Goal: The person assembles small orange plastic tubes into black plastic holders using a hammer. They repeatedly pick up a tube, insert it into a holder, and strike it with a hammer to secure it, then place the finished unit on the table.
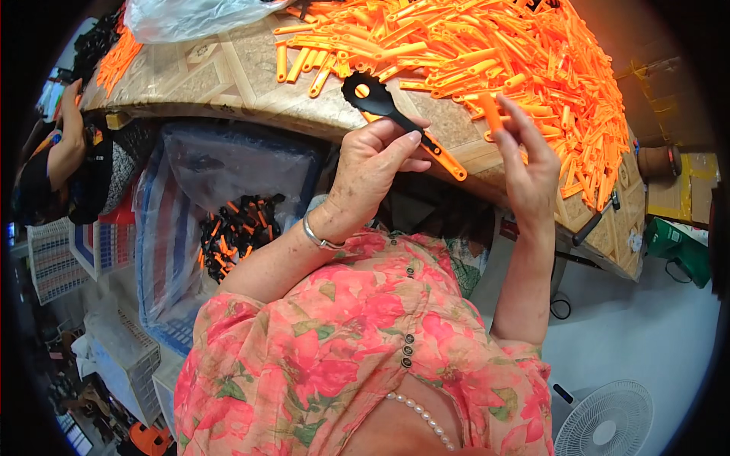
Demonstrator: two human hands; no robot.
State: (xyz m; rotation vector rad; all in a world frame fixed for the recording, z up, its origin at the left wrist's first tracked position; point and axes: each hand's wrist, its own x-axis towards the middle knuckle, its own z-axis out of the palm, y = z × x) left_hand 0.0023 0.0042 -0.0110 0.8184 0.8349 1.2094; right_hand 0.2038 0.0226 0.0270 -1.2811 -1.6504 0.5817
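My left hand (374, 163) grips a black spoon-shaped plastic utensil (374, 97) with an orange handle end (449, 162) sticking out to the right. Its round black head points up-left over the table. My right hand (528, 163) is raised beside it, its fingers pinching a short orange plastic piece (491, 112). The two hands are close together but apart. A big heap of orange plastic handle pieces (487, 53) covers the patterned table (220, 76) just beyond both hands.
A plastic-lined bin (228, 190) below the table's left side holds several finished black-and-orange pieces (239, 228). Another person's arm (65, 144) shows at far left. Crates (53, 258) stand at left, a white fan (608, 418) at lower right, boxes (673, 190) at right.
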